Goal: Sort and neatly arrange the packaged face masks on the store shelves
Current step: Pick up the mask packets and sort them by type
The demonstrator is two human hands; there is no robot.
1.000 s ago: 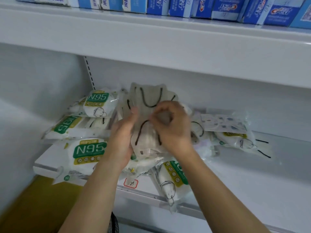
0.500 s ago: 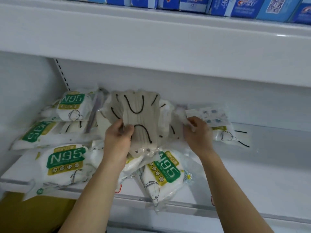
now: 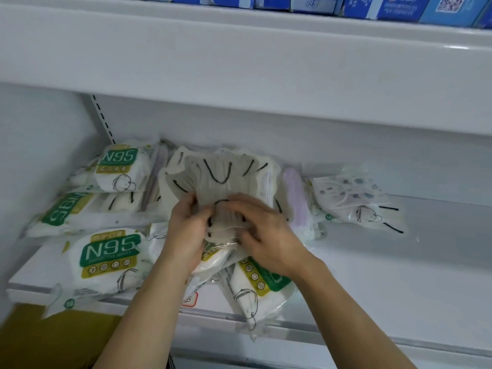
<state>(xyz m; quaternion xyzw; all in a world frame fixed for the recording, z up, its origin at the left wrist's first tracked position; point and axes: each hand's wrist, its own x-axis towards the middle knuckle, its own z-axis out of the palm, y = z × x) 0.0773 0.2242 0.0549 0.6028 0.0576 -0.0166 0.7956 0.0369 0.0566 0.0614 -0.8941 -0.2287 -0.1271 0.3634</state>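
Both hands hold a fanned stack of clear packs of beige masks with black ear loops (image 3: 218,174), upright above the middle of the white shelf (image 3: 386,275). My left hand (image 3: 186,230) grips the stack's lower left; my right hand (image 3: 263,230) closes over its lower right. Green-labelled N95 packs lie around: one at the back left (image 3: 121,166), one turned sideways (image 3: 66,209), a large one at the front left (image 3: 106,257), and one overhanging the front edge (image 3: 258,291) under my right wrist.
A clear pack of patterned masks (image 3: 351,193) and another pack with black loops (image 3: 372,217) lie to the right. A pale purple pack (image 3: 294,193) stands beside the stack. Blue boxes (image 3: 394,6) line the upper shelf. Bare shelf lies to the right.
My right hand has come back from the packs on the right and closed on the beige mask stack beside my left hand. The view has shifted slightly.
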